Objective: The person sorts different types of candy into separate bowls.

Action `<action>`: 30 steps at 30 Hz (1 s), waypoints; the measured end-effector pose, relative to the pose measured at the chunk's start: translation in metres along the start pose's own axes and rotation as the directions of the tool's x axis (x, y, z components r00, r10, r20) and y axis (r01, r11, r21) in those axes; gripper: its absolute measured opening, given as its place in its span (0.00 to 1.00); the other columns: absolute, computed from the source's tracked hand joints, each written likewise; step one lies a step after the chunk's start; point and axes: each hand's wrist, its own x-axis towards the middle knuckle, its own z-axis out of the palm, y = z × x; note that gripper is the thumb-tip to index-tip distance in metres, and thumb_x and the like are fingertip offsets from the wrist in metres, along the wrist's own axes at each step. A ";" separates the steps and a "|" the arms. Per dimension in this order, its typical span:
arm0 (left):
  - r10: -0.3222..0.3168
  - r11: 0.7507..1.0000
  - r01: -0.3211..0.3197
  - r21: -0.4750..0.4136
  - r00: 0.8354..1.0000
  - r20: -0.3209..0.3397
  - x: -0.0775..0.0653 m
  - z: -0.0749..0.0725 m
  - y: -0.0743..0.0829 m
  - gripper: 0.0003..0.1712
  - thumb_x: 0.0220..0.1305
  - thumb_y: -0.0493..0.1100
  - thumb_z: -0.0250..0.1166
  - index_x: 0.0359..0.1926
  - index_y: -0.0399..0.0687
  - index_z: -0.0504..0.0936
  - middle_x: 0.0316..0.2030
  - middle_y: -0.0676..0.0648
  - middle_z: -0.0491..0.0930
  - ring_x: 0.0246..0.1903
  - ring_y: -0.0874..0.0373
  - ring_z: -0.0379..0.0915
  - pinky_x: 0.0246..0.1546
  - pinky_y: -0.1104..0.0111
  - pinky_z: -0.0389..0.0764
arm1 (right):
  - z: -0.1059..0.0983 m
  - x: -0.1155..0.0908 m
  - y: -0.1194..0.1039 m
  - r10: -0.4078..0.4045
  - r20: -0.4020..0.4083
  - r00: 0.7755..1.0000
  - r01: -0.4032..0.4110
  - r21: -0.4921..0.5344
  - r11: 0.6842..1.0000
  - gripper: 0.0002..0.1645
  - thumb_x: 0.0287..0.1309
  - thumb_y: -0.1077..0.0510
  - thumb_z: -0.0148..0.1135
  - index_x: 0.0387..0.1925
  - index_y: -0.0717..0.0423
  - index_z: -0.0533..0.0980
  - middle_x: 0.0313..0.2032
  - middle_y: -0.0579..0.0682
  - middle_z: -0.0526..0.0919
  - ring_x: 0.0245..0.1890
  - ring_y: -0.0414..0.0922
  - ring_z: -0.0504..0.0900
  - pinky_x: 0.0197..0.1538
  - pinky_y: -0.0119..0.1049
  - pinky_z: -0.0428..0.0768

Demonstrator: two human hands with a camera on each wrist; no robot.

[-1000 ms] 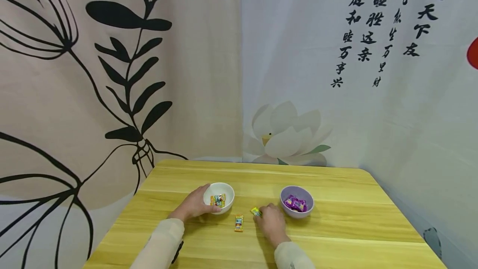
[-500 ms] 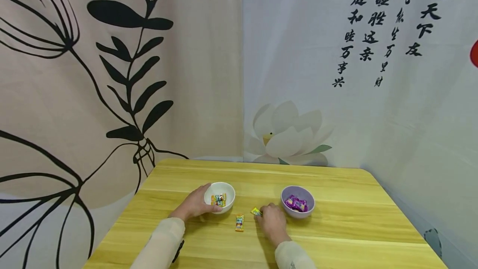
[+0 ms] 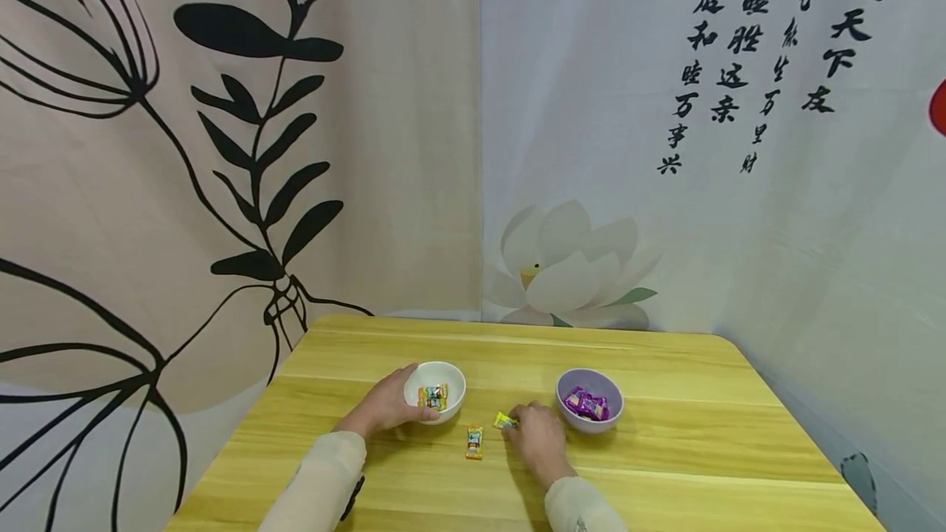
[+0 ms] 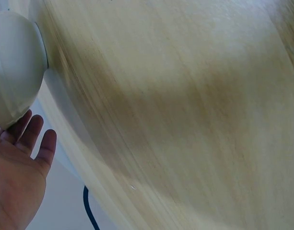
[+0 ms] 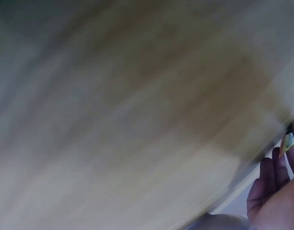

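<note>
My left hand (image 3: 384, 403) grips the near left side of a white bowl (image 3: 456, 405), thumb at its rim. Inside that bowl lie small candies (image 3: 433, 396) in yellow, printed wrappers. The left wrist view has the bowl's outer wall (image 4: 17, 62) with the fingers curled up against it. Between thumb and fingertips, my right hand (image 3: 539, 440) pinches a yellow wrapped candy (image 3: 504, 420), partly hidden by the fingers. The right wrist view also catches this candy (image 5: 287, 143) at the fingertips. Another yellow-orange candy (image 3: 474, 442) lies on the table between both hands.
A purple bowl (image 3: 617, 411) with several purple-wrapped candies (image 3: 587, 405) stands just right of my right hand. Everything sits on a wooden table (image 3: 702, 450), whose far edge meets a printed curtain (image 3: 414, 146).
The candy in my right fingertips has tilted and shifted slightly left, with a little more of it showing. My left hand and the white bowl stay put.
</note>
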 end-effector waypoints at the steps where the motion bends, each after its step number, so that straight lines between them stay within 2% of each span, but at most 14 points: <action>1: 0.001 1.000 -0.001 0.001 1.000 0.001 0.000 0.000 0.000 0.66 0.42 0.63 0.80 0.75 0.39 0.58 0.66 0.36 0.67 0.58 0.44 0.69 0.60 0.45 0.68 | 0.000 0.000 0.000 0.008 0.006 1.000 -0.008 0.011 1.000 0.14 0.49 0.52 0.75 0.37 0.53 0.85 0.32 0.48 0.82 0.34 0.49 0.79 0.39 0.46 0.77; 8: 0.001 1.000 -0.001 0.008 1.000 0.000 0.001 0.001 -0.001 0.66 0.42 0.63 0.80 0.75 0.39 0.58 0.66 0.37 0.67 0.58 0.43 0.69 0.60 0.45 0.68 | 0.001 0.003 0.002 0.036 0.034 0.999 -0.040 0.122 0.992 0.11 0.50 0.55 0.74 0.37 0.52 0.85 0.32 0.46 0.85 0.33 0.46 0.82 0.38 0.45 0.77; 11: -0.004 1.000 0.004 0.009 1.000 0.000 0.001 0.001 -0.001 0.66 0.42 0.63 0.80 0.75 0.40 0.58 0.66 0.36 0.67 0.59 0.43 0.68 0.60 0.45 0.68 | 0.001 0.004 0.002 0.053 0.053 0.997 -0.062 0.178 0.982 0.09 0.52 0.56 0.71 0.37 0.51 0.85 0.32 0.45 0.85 0.33 0.44 0.81 0.38 0.44 0.77; 18: -0.009 1.000 0.009 0.021 1.000 -0.005 -0.001 0.000 0.000 0.66 0.41 0.64 0.80 0.75 0.39 0.58 0.67 0.35 0.65 0.62 0.40 0.66 0.60 0.45 0.67 | -0.001 0.005 -0.002 0.066 0.038 0.997 -0.075 0.295 0.953 0.07 0.56 0.59 0.68 0.37 0.55 0.85 0.32 0.47 0.85 0.32 0.44 0.81 0.37 0.43 0.78; 23: -0.005 1.000 0.005 0.026 1.000 -0.003 -0.001 0.000 0.000 0.66 0.42 0.64 0.80 0.75 0.39 0.58 0.68 0.35 0.65 0.62 0.39 0.65 0.61 0.44 0.67 | -0.003 0.008 -0.007 0.130 0.054 0.990 -0.141 0.417 0.898 0.09 0.58 0.59 0.68 0.40 0.58 0.85 0.34 0.48 0.86 0.33 0.43 0.80 0.38 0.42 0.78; 30: -0.001 1.000 0.001 0.025 1.000 -0.001 0.000 0.000 0.000 0.67 0.42 0.64 0.80 0.75 0.38 0.58 0.68 0.34 0.65 0.63 0.39 0.65 0.61 0.44 0.67 | -0.009 0.020 -0.020 0.216 0.087 0.973 -0.226 0.575 0.786 0.10 0.63 0.59 0.66 0.43 0.59 0.84 0.36 0.48 0.85 0.35 0.43 0.81 0.38 0.41 0.80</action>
